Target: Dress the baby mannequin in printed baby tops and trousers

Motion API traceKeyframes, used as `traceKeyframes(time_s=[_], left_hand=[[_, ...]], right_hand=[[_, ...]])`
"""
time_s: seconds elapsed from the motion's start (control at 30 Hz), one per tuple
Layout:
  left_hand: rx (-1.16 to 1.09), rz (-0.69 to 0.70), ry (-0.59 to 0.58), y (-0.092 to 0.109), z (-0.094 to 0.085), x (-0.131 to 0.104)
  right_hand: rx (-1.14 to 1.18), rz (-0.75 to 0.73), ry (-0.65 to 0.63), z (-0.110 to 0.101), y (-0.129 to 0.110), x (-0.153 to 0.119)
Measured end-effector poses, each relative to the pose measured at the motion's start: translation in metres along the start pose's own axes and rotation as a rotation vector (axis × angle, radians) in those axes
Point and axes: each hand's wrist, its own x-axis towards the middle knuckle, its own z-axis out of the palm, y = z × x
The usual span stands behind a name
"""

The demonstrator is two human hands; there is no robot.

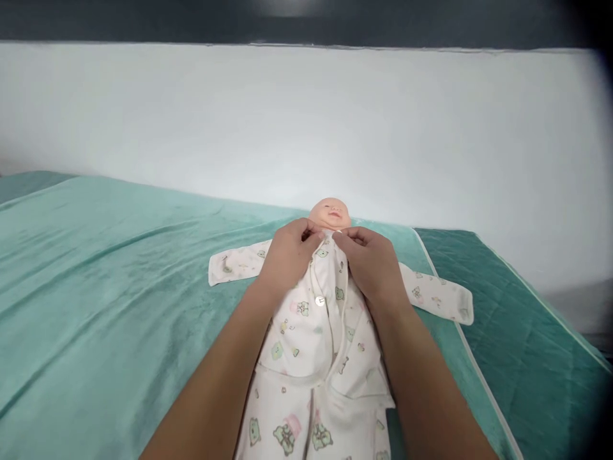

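Observation:
A baby doll point(330, 212) lies on its back, its head away from me. It wears a white baby shirt point(299, 326) printed with green bears, and matching trousers point(287, 428). Both sleeves stretch out to the sides. At the collar, just below the doll's chin, my left hand point(293, 250) pinches the shirt's left edge between thumb and finger. Close beside it, my right hand point(371, 259) pinches the other edge of the collar. A white button point(320, 301) shows lower on the front, where the two edges lie loosely over each other.
A light green sheet point(143, 287) with soft wrinkles covers the bed under the doll. To the right lies a darker green quilted cover point(517, 319). Behind the bed rises a white wall point(287, 128) with a dark band point(143, 25) along the top.

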Motion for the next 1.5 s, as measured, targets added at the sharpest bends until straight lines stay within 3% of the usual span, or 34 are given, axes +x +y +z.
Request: traceKeyframes(time_s=[0.17, 0.37, 0.57, 0.83, 1.17, 1.5], left_hand=[[-0.148, -0.018, 0.108, -0.006, 0.004, 0.006], [-0.16, -0.001, 0.024, -0.002, 0.005, 0.004], [-0.135, 0.022, -0.023, -0.003, 0.006, 0.006], [-0.067, 0.083, -0.078, -0.005, 0.005, 0.004], [-0.033, 0.016, -0.09, -0.006, 0.006, 0.004], [-0.158, -0.01, -0.151, -0.013, 0.005, 0.009]], right_hand=[[0.071, -0.022, -0.015, 0.002, 0.004, 0.001], [0.097, -0.053, -0.069, -0.001, 0.014, 0.007], [-0.058, -0.164, 0.001, 0.004, 0.013, 0.008], [-0.108, -0.158, -0.041, 0.004, 0.013, 0.008], [-0.174, -0.135, -0.11, 0.002, 0.015, 0.013], [-0.169, -0.17, -0.11, 0.004, 0.017, 0.014]])
